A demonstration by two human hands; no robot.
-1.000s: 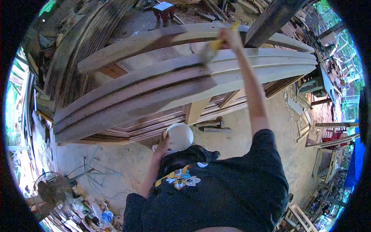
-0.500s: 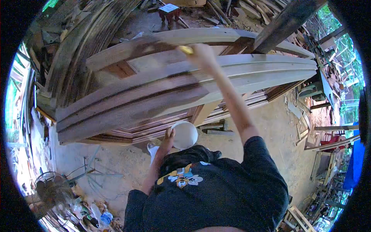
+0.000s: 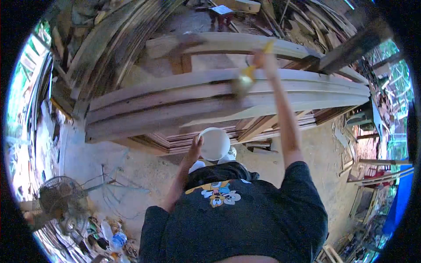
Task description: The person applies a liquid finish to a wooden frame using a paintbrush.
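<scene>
A brush with a yellow handle [image 3: 269, 46] is gripped in my right hand [image 3: 264, 61], its blurred bristle end against or just over the long curved, grooved wooden piece [image 3: 175, 97]. Below that piece, my left hand [image 3: 197, 146] holds a white bucket [image 3: 214, 143] by its left side, fingers at the rim. The bucket's contents cannot be made out. Behind the grooved piece lies a second curved wooden beam [image 3: 223, 43].
A dark post [image 3: 357, 48] slants in at the upper right. Stacked planks [image 3: 114, 39] stand at the upper left. A fan [image 3: 59, 197] and litter are at the lower left. A small stool [image 3: 222, 14] stands at the back.
My right hand has moved right with the brush, whose bristle end now points down at the grooved wood. My left hand and the bucket appear slightly right and higher as the view shifted.
</scene>
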